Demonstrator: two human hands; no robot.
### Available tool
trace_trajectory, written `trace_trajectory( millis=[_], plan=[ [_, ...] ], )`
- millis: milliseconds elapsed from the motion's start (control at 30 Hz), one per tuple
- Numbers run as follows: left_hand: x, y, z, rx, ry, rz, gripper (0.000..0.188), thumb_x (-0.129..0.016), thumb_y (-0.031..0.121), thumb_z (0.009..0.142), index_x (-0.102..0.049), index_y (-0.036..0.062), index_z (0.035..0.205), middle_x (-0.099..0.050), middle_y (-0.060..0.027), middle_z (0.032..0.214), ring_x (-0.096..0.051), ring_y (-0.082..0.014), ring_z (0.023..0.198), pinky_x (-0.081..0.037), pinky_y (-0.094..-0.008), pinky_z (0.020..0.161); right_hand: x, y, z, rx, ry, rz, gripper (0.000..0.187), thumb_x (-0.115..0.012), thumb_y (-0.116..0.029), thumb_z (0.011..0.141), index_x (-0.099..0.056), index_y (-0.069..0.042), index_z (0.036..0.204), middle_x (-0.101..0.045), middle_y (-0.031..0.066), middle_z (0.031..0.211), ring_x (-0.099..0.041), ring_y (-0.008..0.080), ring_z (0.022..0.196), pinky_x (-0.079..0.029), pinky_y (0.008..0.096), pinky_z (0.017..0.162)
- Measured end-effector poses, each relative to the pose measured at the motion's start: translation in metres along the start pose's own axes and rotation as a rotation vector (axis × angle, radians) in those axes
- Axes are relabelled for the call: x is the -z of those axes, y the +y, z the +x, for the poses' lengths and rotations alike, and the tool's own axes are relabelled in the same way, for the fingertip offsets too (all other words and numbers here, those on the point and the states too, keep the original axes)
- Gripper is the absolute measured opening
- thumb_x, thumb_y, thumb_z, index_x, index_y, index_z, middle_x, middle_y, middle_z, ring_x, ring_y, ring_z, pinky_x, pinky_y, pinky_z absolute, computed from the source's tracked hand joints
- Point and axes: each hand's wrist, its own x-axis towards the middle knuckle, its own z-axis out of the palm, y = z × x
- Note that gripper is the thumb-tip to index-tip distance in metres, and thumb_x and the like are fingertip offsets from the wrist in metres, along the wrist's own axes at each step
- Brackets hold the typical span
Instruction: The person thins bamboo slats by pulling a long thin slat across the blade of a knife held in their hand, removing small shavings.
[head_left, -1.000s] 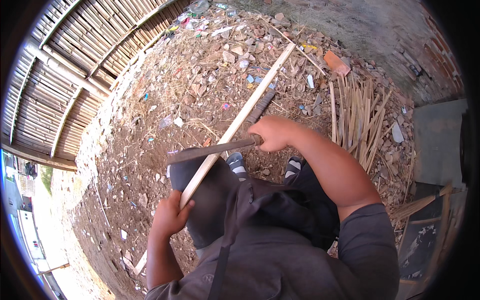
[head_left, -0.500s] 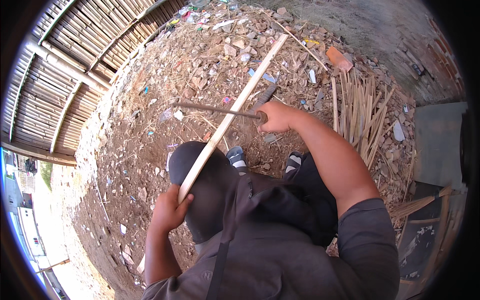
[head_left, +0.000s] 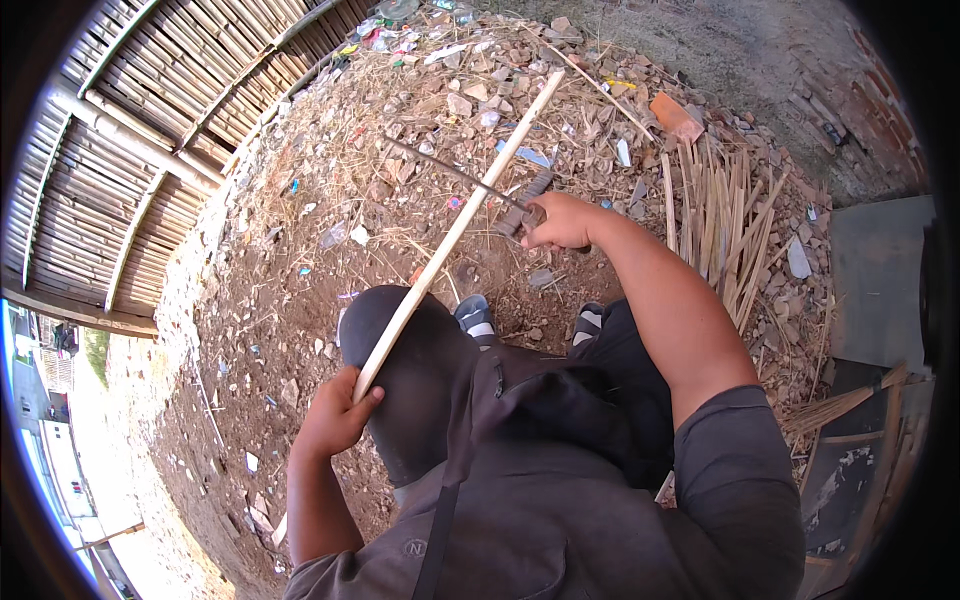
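- Up-right from left hand (head_left: 335,412), clamped on it: wooden strip (head_left: 440,262), long axis passing left of right hand (head_left: 562,221).
- Right hand, nearer upper half, grips blade tool (head_left: 435,161); crosses strip, contact unclear.

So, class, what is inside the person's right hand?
The right hand grips a bladed tool. Its dark blade sticks out toward the picture's upper left; the part within the grip is covered.

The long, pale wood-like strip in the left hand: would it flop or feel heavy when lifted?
The long, pale wood-like strip is probably fairly stiff, as it looks straight well beyond the left hand. It's likely light for its length, being slender. Rolling seems unlikely: its visible side looks flat.
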Motion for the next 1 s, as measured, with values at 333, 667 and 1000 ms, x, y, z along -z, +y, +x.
trace_trajectory(
  millis=[333,667,1000],
  plan=[
    [-0.004,-0.002,-0.008,-0.006,0.063,0.181,0.034,-0.07,0.03,0.09,-0.053,0.0005,0.089,-0.063,-0.0254,0.077,-0.064,-0.0457,0.079,-0.048,-0.0491,0.069,-0.033,-0.056,-0.019,0.24,-0.03,-0.534,0.037,-0.076,-0.028,0.077,-0.069,-0.007,0.107,-0.07,0.0181,0.09,-0.068,0.0366,0.086,-0.053,0.045,0.076],
    [-0.006,-0.002,-0.005,-0.014,0.068,0.122,0.032,-0.068,0.026,0.091,-0.053,-0.0016,0.093,-0.063,-0.0242,0.078,-0.064,-0.0402,0.077,-0.047,-0.0459,0.07,-0.009,-0.005,0.003,0.061,0.272,-0.205,0.034,-0.077,-0.026,0.073,-0.067,-0.004,0.097,-0.071,0.0163,0.091,-0.068,0.033,0.087,-0.052,0.0438,0.077],
    [-0.012,-0.008,-0.001,-0.067,0.138,0.123,0.032,-0.07,0.028,0.09,-0.054,-0.0001,0.089,-0.062,-0.0236,0.074,-0.061,-0.0425,0.07,-0.046,-0.047,0.064,-0.026,-0.02,-0.004,0.143,-0.255,-0.079,0.035,-0.076,-0.031,0.079,-0.068,-0.006,0.102,-0.069,0.0104,0.079,-0.067,0.0302,0.074,-0.051,0.0392,0.067]
  ],
)
